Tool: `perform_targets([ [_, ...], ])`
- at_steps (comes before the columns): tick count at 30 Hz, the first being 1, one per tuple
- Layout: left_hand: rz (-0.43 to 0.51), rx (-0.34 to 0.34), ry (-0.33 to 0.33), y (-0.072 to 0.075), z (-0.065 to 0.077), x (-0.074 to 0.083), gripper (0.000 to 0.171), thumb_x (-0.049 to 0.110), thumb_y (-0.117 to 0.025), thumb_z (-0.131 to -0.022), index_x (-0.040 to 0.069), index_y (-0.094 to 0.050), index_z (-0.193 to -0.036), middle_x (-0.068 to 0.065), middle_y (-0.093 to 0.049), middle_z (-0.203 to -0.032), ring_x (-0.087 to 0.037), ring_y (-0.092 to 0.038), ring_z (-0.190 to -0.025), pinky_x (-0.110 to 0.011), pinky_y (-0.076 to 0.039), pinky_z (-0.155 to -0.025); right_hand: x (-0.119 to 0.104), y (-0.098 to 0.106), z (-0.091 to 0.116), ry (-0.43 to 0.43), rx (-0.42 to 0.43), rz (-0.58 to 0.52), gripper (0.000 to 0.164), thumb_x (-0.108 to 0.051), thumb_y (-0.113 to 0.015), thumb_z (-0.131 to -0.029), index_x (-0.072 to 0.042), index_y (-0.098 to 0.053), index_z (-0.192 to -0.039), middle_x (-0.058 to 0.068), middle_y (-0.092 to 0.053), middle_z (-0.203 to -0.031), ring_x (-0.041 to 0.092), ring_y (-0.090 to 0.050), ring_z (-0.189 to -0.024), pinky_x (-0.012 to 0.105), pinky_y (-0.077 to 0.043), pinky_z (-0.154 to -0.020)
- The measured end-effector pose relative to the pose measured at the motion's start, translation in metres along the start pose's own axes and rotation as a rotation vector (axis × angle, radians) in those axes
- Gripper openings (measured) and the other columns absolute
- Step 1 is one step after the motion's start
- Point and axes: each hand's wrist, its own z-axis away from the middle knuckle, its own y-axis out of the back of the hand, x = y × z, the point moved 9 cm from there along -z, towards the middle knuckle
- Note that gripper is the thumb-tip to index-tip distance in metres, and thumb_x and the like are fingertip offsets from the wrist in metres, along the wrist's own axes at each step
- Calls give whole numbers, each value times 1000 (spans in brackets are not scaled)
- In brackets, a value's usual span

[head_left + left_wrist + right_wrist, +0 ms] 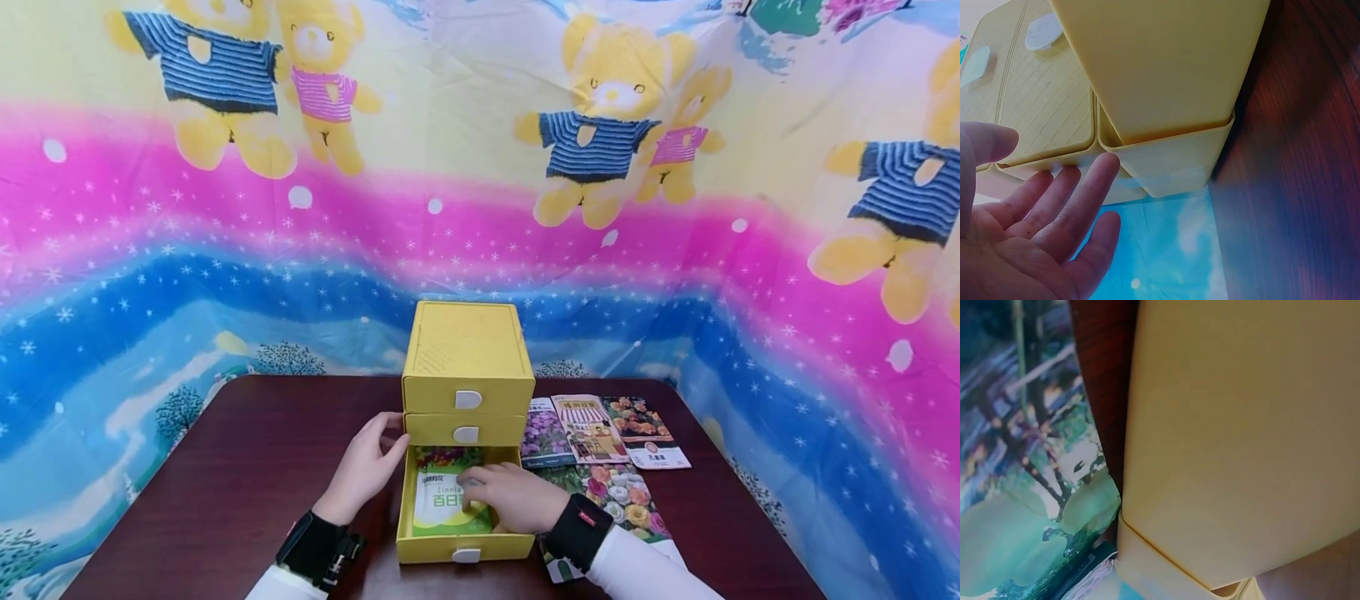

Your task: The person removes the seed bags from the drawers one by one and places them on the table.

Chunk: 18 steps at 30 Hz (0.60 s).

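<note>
A yellow drawer unit (468, 337) stands on the table, its bottom drawer (408, 504) pulled out. Inside that drawer lies a green-and-white seed packet (438, 508) marked "Zinnia". My right hand (517, 497) reaches over the drawer's right side, fingers bent down at the packet; whether they pinch it is not visible. The right wrist view shows the drawer's outer side (1241, 437) but no hand. My left hand (367, 462) is at the unit's left side, with its fingers spread and loosely bent beside the cabinet (1166, 156) in the left wrist view.
Right of the unit lie several flower seed packets: a purple one (547, 433), one with a striped awning (592, 429), an orange one (645, 429) and a rose one (622, 504). A printed cloth (375, 250) hangs behind the dark table (247, 467).
</note>
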Motion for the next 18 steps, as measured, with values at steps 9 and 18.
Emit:
perform_targets([
  [9,0,2,-3,0,0,0,37,24,-62,-103,14,-57,-138,-10,-61,-135,-18,-65,-103,-33,-57,-82,0,0,0,-27,-34,-67,35,-29,-82,-88,-28,-69,-121,0,-58,-143,17,-61,-125,33,-52,-102],
  [18,-10,4,-12,0,0,0,38,25,-62,-103,16,-55,-139,-6,-60,-136,-16,-65,-104,-31,-56,-81,6,0,1,9,44,-135,21,-16,-68,-93,-24,-74,-111,-2,-67,-132,8,-66,-114,23,-54,-94],
])
